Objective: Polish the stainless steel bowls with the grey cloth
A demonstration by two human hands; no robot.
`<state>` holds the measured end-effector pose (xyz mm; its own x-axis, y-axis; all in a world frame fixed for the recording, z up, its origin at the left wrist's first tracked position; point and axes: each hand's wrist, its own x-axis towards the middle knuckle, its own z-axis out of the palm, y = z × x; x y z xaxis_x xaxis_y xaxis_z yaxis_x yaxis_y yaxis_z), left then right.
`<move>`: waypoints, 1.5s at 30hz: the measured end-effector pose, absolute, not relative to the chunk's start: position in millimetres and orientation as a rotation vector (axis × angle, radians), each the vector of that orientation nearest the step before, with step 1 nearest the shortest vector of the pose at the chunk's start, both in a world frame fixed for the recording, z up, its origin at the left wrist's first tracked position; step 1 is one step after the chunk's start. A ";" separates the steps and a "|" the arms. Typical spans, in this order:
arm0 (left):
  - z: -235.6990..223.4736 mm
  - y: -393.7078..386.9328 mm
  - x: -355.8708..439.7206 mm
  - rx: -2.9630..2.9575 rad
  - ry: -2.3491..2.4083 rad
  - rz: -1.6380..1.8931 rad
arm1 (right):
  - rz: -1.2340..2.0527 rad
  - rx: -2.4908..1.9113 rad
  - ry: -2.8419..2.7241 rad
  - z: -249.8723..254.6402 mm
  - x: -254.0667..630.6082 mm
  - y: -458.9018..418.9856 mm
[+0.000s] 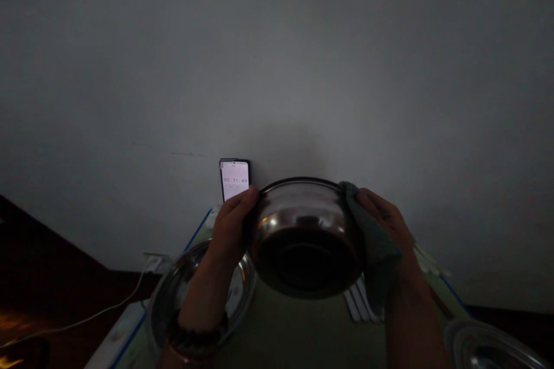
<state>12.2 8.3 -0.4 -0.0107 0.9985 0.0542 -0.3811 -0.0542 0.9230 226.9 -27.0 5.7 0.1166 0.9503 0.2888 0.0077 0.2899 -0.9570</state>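
I hold a shiny steel bowl [305,236] up in front of me, tilted so its dark underside faces the camera. My left hand [230,225] grips its left rim, thumb on the edge. My right hand [383,219] presses a grey-green cloth [373,242] against the bowl's right side. The cloth hangs down below that hand.
A second steel bowl [173,294] sits on the table [285,334] under my left forearm. Another shiny vessel [489,349] shows at bottom right. A phone [235,180] showing a timer leans on the wall. A white cable [86,317] runs left.
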 end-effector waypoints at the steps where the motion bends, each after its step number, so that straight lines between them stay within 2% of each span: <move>1: -0.8 9.0 10.5 0.952 0.893 1.398 | 0.914 -1.046 -1.225 5.1 227.8 -27.0; 5: 5.1 3.6 2.7 1.315 0.894 1.160 | 0.952 -1.097 -1.345 7.7 231.1 -28.6; 7: 11.7 -1.9 3.6 1.574 0.832 0.920 | 0.965 -1.149 -1.548 11.9 230.2 -29.8; 10: 19.2 -6.7 9.9 1.821 0.802 0.752 | 0.932 -1.188 -1.813 18.2 224.8 -30.2; 14: 16.9 -4.5 11.7 1.847 0.849 0.810 | 0.929 -1.175 -1.800 18.8 219.9 -27.4; 20: -1.4 3.7 13.3 1.264 0.917 1.255 | 0.984 -1.088 -1.319 5.8 229.6 -24.6; 22: -7.2 7.2 16.7 1.157 0.930 1.301 | 0.953 -1.098 -1.194 2.4 233.5 -25.6; 27: -9.8 11.0 15.2 1.437 0.997 1.107 | 0.996 -1.176 -1.248 3.3 245.3 -29.5; 33: 9.9 0.1 17.3 1.912 0.910 0.753 | 0.948 -1.248 -1.714 14.0 239.4 -29.7; 37: 15.8 -5.3 24.7 2.200 1.031 0.783 | 0.753 -1.297 -1.993 17.8 224.4 -30.8; 45: 18.8 -11.0 21.9 2.334 1.092 0.860 | 0.389 -1.389 -2.082 22.9 204.5 -43.3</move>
